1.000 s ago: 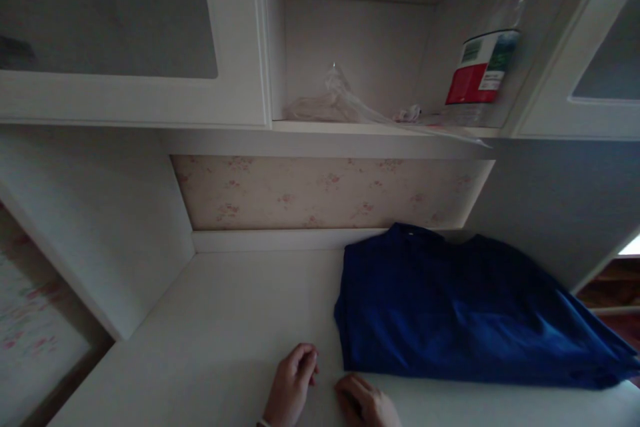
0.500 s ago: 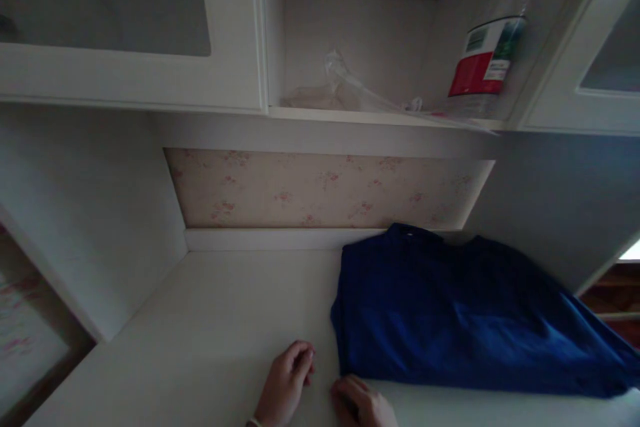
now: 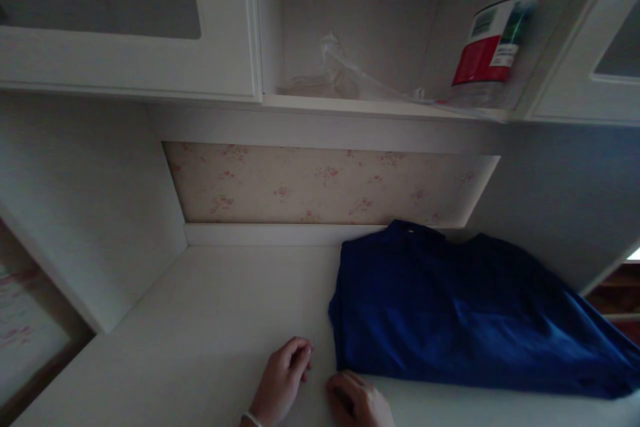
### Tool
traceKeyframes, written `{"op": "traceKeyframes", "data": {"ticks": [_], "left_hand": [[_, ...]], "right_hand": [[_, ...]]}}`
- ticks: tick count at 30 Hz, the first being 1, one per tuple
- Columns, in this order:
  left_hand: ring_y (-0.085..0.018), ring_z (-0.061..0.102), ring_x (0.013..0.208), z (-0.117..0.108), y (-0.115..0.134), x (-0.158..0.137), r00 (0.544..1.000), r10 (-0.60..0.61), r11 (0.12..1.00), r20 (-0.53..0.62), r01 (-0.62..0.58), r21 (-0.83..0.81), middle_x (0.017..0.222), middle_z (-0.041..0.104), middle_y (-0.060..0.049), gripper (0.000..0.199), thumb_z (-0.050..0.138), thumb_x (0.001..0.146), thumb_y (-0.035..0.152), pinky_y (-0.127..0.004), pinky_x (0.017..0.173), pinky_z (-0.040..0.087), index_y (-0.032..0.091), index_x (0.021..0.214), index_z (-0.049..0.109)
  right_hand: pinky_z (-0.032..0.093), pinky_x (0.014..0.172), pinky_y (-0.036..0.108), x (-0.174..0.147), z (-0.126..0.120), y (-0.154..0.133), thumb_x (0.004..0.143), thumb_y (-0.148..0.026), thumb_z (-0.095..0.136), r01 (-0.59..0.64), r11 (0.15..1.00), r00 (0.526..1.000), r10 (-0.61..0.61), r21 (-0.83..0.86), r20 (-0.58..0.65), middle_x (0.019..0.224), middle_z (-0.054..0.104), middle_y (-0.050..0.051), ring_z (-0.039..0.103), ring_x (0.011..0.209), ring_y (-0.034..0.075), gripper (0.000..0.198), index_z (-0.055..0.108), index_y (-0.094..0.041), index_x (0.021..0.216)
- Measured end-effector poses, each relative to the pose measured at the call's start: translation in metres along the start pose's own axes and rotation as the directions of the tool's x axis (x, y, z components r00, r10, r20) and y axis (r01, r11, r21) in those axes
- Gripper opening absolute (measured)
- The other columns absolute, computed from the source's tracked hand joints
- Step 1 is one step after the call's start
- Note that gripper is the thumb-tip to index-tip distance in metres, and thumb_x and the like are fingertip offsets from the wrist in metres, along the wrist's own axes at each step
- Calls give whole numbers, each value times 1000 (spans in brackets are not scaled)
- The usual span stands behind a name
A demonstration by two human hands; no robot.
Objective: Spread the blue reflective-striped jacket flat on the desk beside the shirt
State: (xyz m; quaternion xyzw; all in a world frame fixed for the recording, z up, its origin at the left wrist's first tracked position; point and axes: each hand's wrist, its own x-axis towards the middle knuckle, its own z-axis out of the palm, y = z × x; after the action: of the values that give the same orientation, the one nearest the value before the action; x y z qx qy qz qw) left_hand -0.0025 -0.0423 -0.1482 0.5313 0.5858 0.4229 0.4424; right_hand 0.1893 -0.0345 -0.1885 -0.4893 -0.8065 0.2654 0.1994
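Blue folded garment [image 3: 460, 310] is laid on the white countertop [image 3: 210, 320], right of centre. Left hand [image 3: 280, 383] and right hand [image 3: 357, 400] are rested loosely curled, empty, beside its near-left corner.

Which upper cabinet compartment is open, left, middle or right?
The middle compartment: no door covers it, and a clear bottle with a red label and a plastic bag show inside. Its neighbours have closed doors.
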Motion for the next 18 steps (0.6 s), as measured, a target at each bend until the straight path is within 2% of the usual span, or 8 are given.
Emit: {"op": "traceKeyframes", "data": {"ticks": [5, 8, 11, 14, 16, 18], "left_hand": [[-17, 59, 64, -2, 2, -2, 999, 2, 999, -36, 0, 43, 70, 63, -1, 46, 42, 87, 57, -26, 62, 47, 17, 97, 64], [-20, 63, 69, 4, 7, -4, 997, 12, 995, -77, -4, 101, 76, 68, -5, 45, 41, 88, 55, -29, 66, 49, 18, 94, 64], [-23, 65, 89, 27, 17, -1, 993, 22, 988, -120, -3, 154, 96, 70, -12, 45, 38, 88, 53, -32, 82, 49, 17, 98, 64], [-26, 58, 113, 62, 34, 9, 991, 46, 978, -127, -18, 210, 119, 63, -18, 56, 45, 84, 54, -35, 99, 42, 12, 118, 57], [-29, 50, 123, 83, 43, 18, 991, 67, 965, -119, -34, 260, 129, 57, -21, 63, 55, 80, 49, -38, 105, 36, 8, 128, 51], [-31, 51, 122, 96, 50, 23, 991, 88, 951, -99, -54, 306, 128, 57, -21, 56, 56, 80, 36, -39, 105, 36, 8, 128, 52]], "right_hand": [[44, 64, 18, 0, 0, -2, 85, -30, 46, -1, 999, 1000, 2, -40, 18, 89, 70, -1, 67, 76, 15, 22, 67, -31, 92], [45, 64, 17, -1, 1, 0, 82, -28, 49, 14, 999, 999, -12, -37, 45, 94, 71, -3, 67, 76, 14, 22, 68, -33, 93], [45, 67, 16, -4, 1, 3, 72, -22, 56, 91, 996, 991, -92, 16, 95, 93, 73, -6, 68, 79, 14, 24, 69, -35, 88], [46, 65, 19, -8, 3, 5, 64, -19, 57, 107, 993, 991, -110, 40, 79, 81, 73, -1, 67, 74, 17, 17, 69, -27, 73], [47, 63, 21, -14, 5, 5, 66, -21, 56, 72, 996, 997, -73, 44, 34, 77, 71, 3, 65, 69, 18, 11, 66, -22, 68], [47, 63, 22, -24, 5, 5, 73, -27, 53, 55, 997, 998, -55, 60, 5, 77, 70, 5, 65, 68, 17, 14, 65, -21, 70]]}}
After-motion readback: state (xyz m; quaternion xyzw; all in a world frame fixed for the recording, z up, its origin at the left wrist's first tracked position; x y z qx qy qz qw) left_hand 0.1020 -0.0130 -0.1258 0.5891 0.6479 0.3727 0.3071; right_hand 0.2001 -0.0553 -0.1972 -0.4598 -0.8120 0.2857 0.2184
